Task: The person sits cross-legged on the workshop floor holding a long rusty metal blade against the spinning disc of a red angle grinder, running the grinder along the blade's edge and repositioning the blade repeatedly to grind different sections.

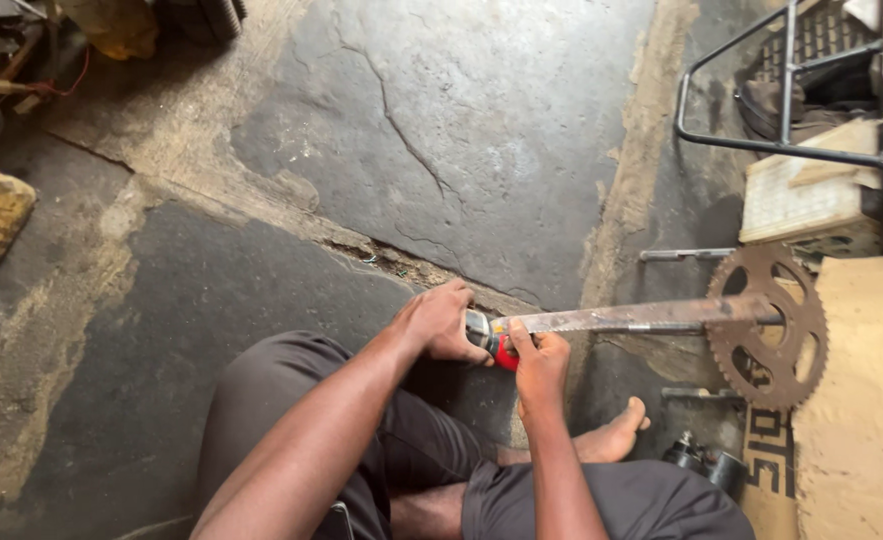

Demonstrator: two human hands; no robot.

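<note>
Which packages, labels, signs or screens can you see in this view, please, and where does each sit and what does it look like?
Flattened tan cardboard sheet: lower right on the floor, under the rusty toothed sprocket, with dark printed characters along its left edge.
Pale cardboard box: right edge, under the black metal tube frame, rectangular, off-white with faint print.
No screens or signs are visible.

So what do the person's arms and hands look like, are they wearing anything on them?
Both arms are bare, with no sleeves in view. The left hand and the right hand wear no gloves, and no rings, watch or bracelets show. The fingers are bare too. The only clothing in view is dark trousers on the legs, and the foot is bare, with no shoe.
</note>
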